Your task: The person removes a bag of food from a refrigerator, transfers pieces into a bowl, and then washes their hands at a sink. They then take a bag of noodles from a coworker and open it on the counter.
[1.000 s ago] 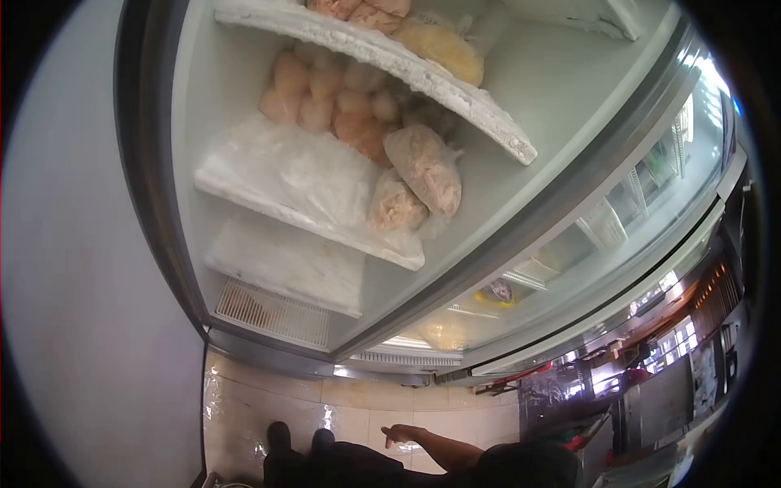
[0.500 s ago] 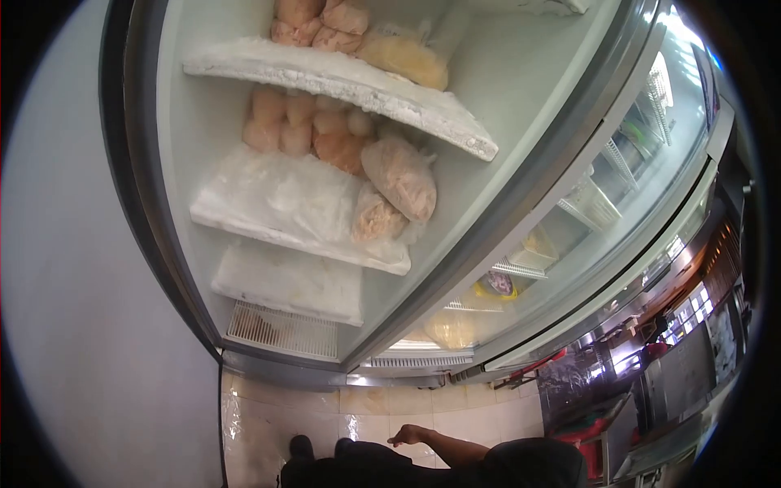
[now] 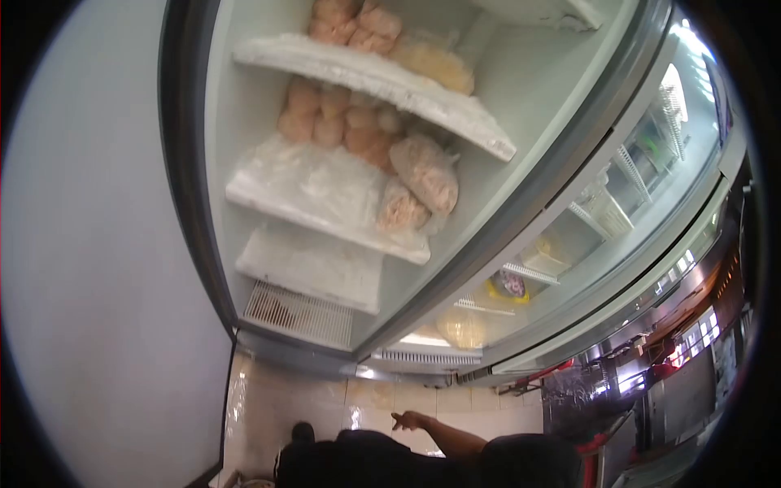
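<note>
My right hand (image 3: 409, 420) hangs low above the tiled floor with nothing visible in it, its fingers partly apart. My left hand is out of view. In front stands an upright freezer, its frost-covered shelves (image 3: 378, 84) holding clear bags. Pale pink bags (image 3: 313, 114) sit in a row on the middle shelf, beside two bags of pinkish pieces (image 3: 425, 172). A yellowish bag (image 3: 433, 65) lies on the upper shelf. The lower shelf (image 3: 313, 264) is frosted white, above a white wire rack (image 3: 298, 314).
The open freezer door (image 3: 106, 244) fills the left side. Glass-fronted refrigerator sections (image 3: 602, 228) extend to the right, with a yellow container (image 3: 508, 286) inside. Tiled floor (image 3: 325, 394) and my dark shoe (image 3: 303, 432) show below. Dark furniture (image 3: 683, 382) stands at lower right.
The view has shifted, so the freezer's contents appear farther right and the door fills more of the left. My right hand stays low, its fingers slightly more spread.
</note>
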Motion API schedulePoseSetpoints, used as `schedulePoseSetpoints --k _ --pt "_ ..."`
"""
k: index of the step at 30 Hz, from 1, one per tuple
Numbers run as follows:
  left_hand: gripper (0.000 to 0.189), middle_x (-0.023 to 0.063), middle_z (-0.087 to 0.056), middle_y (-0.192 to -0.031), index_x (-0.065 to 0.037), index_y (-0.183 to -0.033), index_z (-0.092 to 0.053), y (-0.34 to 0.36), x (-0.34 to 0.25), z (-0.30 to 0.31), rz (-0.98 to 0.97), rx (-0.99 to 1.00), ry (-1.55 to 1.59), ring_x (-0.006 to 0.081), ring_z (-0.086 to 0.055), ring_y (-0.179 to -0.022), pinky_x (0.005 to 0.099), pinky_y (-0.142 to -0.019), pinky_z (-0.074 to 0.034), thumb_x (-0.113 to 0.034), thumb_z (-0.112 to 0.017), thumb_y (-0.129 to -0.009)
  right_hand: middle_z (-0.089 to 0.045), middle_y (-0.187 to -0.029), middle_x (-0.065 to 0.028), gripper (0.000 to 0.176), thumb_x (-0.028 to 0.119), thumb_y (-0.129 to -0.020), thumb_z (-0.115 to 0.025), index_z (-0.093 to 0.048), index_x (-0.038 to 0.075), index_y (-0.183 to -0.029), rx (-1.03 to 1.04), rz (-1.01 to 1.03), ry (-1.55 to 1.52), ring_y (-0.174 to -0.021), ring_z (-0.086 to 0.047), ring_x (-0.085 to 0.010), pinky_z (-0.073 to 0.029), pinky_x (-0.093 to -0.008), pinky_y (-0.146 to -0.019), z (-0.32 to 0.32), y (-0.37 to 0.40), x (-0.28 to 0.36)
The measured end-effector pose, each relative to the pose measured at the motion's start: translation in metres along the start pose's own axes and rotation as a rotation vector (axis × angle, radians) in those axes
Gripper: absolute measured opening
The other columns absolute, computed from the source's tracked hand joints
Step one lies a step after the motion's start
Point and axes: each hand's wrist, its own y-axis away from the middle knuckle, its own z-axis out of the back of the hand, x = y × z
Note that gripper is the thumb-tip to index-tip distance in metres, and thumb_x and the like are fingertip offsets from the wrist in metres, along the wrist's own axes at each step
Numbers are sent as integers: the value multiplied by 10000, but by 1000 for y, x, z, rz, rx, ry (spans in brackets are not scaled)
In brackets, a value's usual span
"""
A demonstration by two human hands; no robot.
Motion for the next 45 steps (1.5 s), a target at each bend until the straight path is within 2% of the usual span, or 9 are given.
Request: schedulePoseSetpoints --k 5,7,10,17,19,29,35,37,45 --pt "286 180 -602 -1002 21 -980 -588 -3 11 -14 6 -116 202 283 -575 -867 398 -764 -459 -224 -543 -840 -644 -996 -103 594 624 -828 -405 -661 130 -1035 -16 65 151 -887 -600 -228 -473 -354 -784 2 9 4" --pt "286 185 -605 -991 29 -968 -587 -1 13 -18 -3 -146 255 287 -578 -854 394 -758 -464 -221 -550 -834 -651 -939 -110 542 564 -801 -531 -647 93 -1042 -155 414 179 -846 -609 -229 -478 -348 -755 -7 15 -5" --pt "286 193 -609 -974 41 -949 -586 -2 17 -23 -16 -184 316 293 -582 -835 389 -748 -471 -216 -560 -826 -650 -948 -109 499 508 -797 -579 -637 78 -1043 -102 228 111 -842 -614 -234 -475 -346 -758 -10 13 -5" --pt "292 210 -618 -934 70 -907 -584 -10 25 -38 -64 -255 418 306 -591 -791 376 -726 -487 -205 -584 -808 -630 -992 -134 368 335 -810 -603 -612 49 -1042 -110 179 71 -862 -615 -252 -480 -369 -761 -15 -1 -21" --pt "295 215 -621 -923 78 -895 -583 -11 27 -41 -89 -273 436 310 -593 -779 372 -720 -492 -202 -591 -802 -603 -1026 -138 352 195 -779 -612 -553 50 -1094 -157 716 689 -927 -586 -286 -474 -383 -776 -14 -19 -39" --pt "299 226 -622 -921 92 -894 -580 -10 12 -36 100 -269 516 306 -598 -776 375 -717 -499 -190 -594 -796 -598 -1020 -125 370 150 -761 -603 -525 63 -1112 -161 701 785 -940 -577 -295 -475 -386 -771 -5 -16 -27" --pt "300 231 -620 -928 97 -902 -579 -11 8 -28 217 -255 598 300 -600 -784 380 -719 -501 -183 -591 -795 -615 -984 -118 272 245 -862 -504 -565 48 -1039 -79 535 702 -857 -604 -297 -483 -366 -752 -5 -19 4" --pt "300 232 -620 -930 99 -904 -579 -12 2 -26 275 -256 635 298 -601 -786 382 -720 -501 -181 -590 -795 -594 -1082 -139 558 490 -926 -273 -610 54 -1015 -32 -79 49 -980 -564 -314 -463 -384 -826 -2 12 39" --pt "302 238 -618 -940 105 -915 -577 -12 -8 -11 497 -245 802 291 -603 -796 389 -723 -503 -172 -586 -794 -539 -1195 -160 889 629 -856 4 -657 53 -1006 -64 95 185 -1152 -454 -309 -362 -423 -965 5 5 28"
